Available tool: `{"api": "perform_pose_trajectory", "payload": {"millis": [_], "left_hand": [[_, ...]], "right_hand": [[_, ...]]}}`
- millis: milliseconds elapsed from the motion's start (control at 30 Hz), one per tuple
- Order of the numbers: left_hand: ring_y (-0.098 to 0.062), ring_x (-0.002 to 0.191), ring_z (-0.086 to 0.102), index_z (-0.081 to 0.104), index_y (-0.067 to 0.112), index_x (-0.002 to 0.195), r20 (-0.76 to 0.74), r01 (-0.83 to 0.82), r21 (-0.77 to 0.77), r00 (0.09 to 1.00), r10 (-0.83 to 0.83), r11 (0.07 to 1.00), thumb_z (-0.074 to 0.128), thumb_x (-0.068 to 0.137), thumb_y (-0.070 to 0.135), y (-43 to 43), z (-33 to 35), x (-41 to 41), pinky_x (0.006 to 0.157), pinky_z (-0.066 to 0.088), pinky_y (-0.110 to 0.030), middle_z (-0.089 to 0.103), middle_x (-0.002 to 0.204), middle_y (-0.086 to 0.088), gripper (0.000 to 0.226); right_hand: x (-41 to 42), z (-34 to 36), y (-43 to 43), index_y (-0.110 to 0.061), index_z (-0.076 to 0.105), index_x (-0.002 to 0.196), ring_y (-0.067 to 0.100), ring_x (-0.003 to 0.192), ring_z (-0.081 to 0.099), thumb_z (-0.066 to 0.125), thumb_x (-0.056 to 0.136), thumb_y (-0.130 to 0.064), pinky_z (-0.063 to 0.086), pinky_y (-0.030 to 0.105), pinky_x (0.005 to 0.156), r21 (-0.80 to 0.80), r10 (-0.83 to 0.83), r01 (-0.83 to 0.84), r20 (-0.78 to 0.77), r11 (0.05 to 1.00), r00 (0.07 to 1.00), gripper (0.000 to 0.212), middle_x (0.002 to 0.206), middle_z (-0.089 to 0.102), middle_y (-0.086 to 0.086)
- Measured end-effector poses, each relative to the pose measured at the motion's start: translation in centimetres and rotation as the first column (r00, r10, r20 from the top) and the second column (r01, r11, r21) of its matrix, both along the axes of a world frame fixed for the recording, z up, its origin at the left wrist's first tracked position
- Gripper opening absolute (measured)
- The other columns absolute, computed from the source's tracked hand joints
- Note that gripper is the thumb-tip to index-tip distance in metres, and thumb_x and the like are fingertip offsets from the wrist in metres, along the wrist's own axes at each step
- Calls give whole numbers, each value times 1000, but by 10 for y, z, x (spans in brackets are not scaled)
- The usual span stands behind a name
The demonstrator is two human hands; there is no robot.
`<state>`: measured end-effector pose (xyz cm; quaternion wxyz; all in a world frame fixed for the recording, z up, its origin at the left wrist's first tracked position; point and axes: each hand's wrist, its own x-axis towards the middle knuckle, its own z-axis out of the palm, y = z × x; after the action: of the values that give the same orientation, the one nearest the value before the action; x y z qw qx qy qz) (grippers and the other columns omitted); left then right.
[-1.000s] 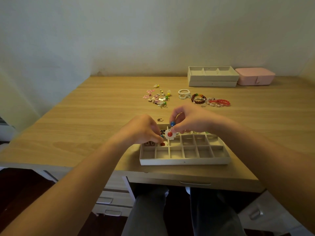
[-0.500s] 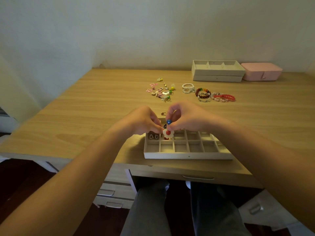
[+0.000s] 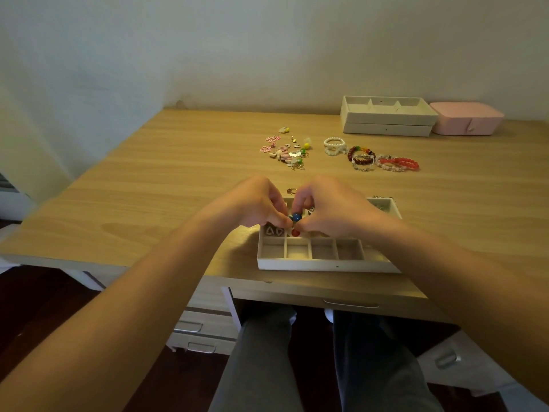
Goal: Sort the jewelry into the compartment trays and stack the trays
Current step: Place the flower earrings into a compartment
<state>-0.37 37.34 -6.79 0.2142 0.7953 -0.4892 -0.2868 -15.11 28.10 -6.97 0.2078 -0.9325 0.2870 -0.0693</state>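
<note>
Fingers (image 3: pixel 274 205) of left hand (image 3: pixel 252 203) and right hand (image 3: pixel 329 208) together pinched small blue-beaded jewelry piece (image 3: pixel 295 217) | just above back-left cells of white compartment tray (image 3: pixel 326 264)

Your compartment tray (image 3: pixel 326 264) sits flat nearest you, a pale grid of small square cells. Two heart-shaped pieces (image 3: pixel 274 231) lie in the left cell of its second row. Just above the tray you pinch a beaded piece (image 3: pixel 296 217), a blue ball over a red one, between your left hand (image 3: pixel 252 203) and right hand (image 3: pixel 332 206). Loose earrings (image 3: pixel 286 151) and bead bracelets (image 3: pixel 361 156) lie farther back. Behind them two stacked trays (image 3: pixel 386 120) rest one squarely on the other.
</note>
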Motion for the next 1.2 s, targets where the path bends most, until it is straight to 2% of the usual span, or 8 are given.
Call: {"api": "perform_pose_trajectory", "payload": {"millis": [167,300,433,633,833,1000,1100,1200], "left_hand": [[-11,71,60,77,21,76,7,34,-92,999,-34,995,91,68,27,4,-4,-1,66,47,-26,68,70,7,17],[-12,72,64,77,24,76,50,73,-116,996,-67,991,90,70,26,5,-5,-5,69,52,-31,71,72,7,15],[-12,71,66,77,26,78,155,81,-152,986,-57,985,88,71,27,7,-7,-11,62,50,-28,70,70,9,13],[-7,63,57,75,29,80,257,107,-165,965,-62,981,87,72,32,10,-6,-17,53,39,-25,64,69,11,15],[-12,71,62,70,28,82,264,92,-184,964,-41,979,87,71,29,10,-8,-17,61,49,-32,66,74,8,20],[-12,65,61,69,29,78,211,75,-215,977,-29,974,89,69,29,11,-10,-16,61,49,-33,66,71,7,22],[-11,67,61,71,28,83,226,68,-228,974,-15,971,89,71,30,13,-9,-17,63,49,-33,66,72,8,22],[-12,71,63,69,27,85,226,56,-227,974,-3,972,88,71,30,13,-9,-19,68,54,-39,66,74,8,23]], "right_hand": [[-5,1,-5,-29,81,92,9,71,51,87,77,-35,39,27,56,107,52,-49,-24,993,998,17,82,65,-5],[-8,1,-8,-27,82,92,9,67,48,87,78,-34,35,24,53,139,68,-64,-23,988,997,17,76,63,-6],[-8,0,-7,-24,82,95,8,64,50,83,79,-28,39,26,54,153,99,-91,-51,984,994,16,71,62,-9],[-9,-2,-11,-24,83,89,8,69,56,81,79,-28,40,26,56,192,84,-79,-18,978,996,11,73,67,-10],[-11,-3,-10,-25,82,88,7,64,56,72,85,-27,40,23,53,174,72,-69,-10,982,997,11,71,69,-9],[-13,-5,-9,-24,82,89,5,67,60,71,87,-23,38,15,50,128,49,-53,35,990,998,11,75,70,-12],[-12,-5,-9,-23,82,89,6,73,63,73,88,-24,44,19,56,132,24,-31,54,991,998,9,79,71,-10],[-11,-3,-11,-22,82,90,12,77,67,71,89,-21,57,30,64,129,26,-30,34,991,999,11,81,73,-7]]}}
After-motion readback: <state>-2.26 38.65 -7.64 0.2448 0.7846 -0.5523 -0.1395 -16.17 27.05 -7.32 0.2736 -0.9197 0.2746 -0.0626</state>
